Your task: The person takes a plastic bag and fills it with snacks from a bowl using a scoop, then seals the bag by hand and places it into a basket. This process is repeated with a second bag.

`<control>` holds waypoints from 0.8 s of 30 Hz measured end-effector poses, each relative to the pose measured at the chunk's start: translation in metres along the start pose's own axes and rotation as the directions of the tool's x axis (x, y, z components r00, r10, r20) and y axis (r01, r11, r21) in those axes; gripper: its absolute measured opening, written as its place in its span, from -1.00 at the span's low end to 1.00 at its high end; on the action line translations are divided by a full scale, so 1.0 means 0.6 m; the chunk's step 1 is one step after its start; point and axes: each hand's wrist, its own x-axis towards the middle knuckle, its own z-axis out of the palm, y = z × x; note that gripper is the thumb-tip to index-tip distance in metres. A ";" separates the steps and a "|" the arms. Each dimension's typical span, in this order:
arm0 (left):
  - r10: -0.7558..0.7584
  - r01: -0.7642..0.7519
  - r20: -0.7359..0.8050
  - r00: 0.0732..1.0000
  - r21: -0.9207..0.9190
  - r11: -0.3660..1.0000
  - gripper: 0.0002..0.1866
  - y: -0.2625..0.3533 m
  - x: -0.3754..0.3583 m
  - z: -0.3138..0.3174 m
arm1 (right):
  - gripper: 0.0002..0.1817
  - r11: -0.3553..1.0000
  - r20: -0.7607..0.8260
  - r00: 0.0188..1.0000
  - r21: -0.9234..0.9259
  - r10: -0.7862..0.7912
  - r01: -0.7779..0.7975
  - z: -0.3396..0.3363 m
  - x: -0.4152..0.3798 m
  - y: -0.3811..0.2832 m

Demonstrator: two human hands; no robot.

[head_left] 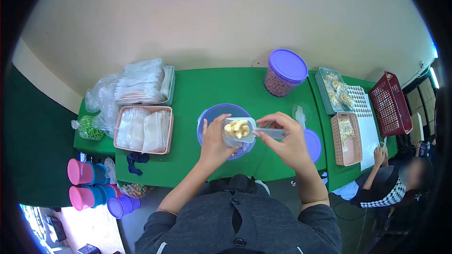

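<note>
Over a purple-rimmed tub (203,127), a clear scoop (278,133) carries pale yellow, curved snack pieces (238,129). My right hand (281,136) pinches the scoop's handle from the right. On the left, my left hand (216,139) is wrapped round a small clear container or bag (229,141) just under the scoop's bowl; which of the two it is cannot be made out. Most of the tub's inside is hidden by the hands and scoop.
Trays of clear packets (170,146) stand left on the green table (207,82). Behind is a purple-lidded jar (287,68); a purple lid (312,145) lies right. Farther right are baskets (347,162) and a seated person (391,183).
</note>
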 end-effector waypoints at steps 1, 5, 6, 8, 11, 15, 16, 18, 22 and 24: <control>-0.039 0.039 0.017 0.999 -0.030 0.999 -0.10 0.000 0.002 -0.002 | -0.77 1.000 -0.006 1.000 0.017 -0.010 0.010 0.004 0.003 -0.002; -0.114 0.118 0.065 0.991 -0.055 0.992 -0.11 0.000 0.005 -0.013 | -0.77 0.995 -0.052 0.998 0.091 -0.025 0.029 0.011 0.007 -0.002; -0.116 0.119 0.066 0.991 -0.054 0.991 -0.11 -0.001 0.005 -0.012 | -0.77 0.995 -0.051 0.998 0.091 -0.024 0.028 0.012 0.008 -0.002; -0.108 0.111 0.060 0.992 -0.049 0.993 -0.12 -0.002 0.004 -0.011 | -0.77 0.937 -0.076 0.997 0.348 0.018 0.010 0.018 0.009 -0.002; -0.134 0.135 0.091 0.987 -0.005 0.991 -0.13 0.001 0.008 -0.005 | -0.80 0.945 -0.111 0.994 0.324 -0.013 0.048 0.033 0.015 0.011; -0.144 0.146 0.042 0.989 -0.059 0.987 -0.18 -0.014 0.041 0.012 | -0.83 0.964 -0.057 0.998 0.265 -0.021 0.036 0.061 0.045 0.063; -0.133 0.134 0.047 0.990 -0.027 0.991 -0.22 -0.031 0.058 0.018 | -0.83 0.964 -0.057 0.998 0.265 -0.021 0.036 0.064 0.050 0.069; -0.120 0.120 0.043 0.992 0.006 0.993 -0.25 -0.054 0.079 0.016 | -0.84 0.975 -0.124 0.990 0.201 -0.073 0.097 0.067 0.061 0.074; -0.252 0.343 0.237 0.938 -0.546 0.764 -0.34 -0.105 0.085 0.008 | -0.84 0.967 -0.192 0.951 0.028 -0.244 0.254 0.056 0.058 0.075; -0.273 0.370 0.250 0.929 -0.647 0.667 -0.34 -0.125 0.078 0.009 | -0.83 0.931 -0.303 0.944 0.287 -0.133 0.224 0.057 0.049 0.082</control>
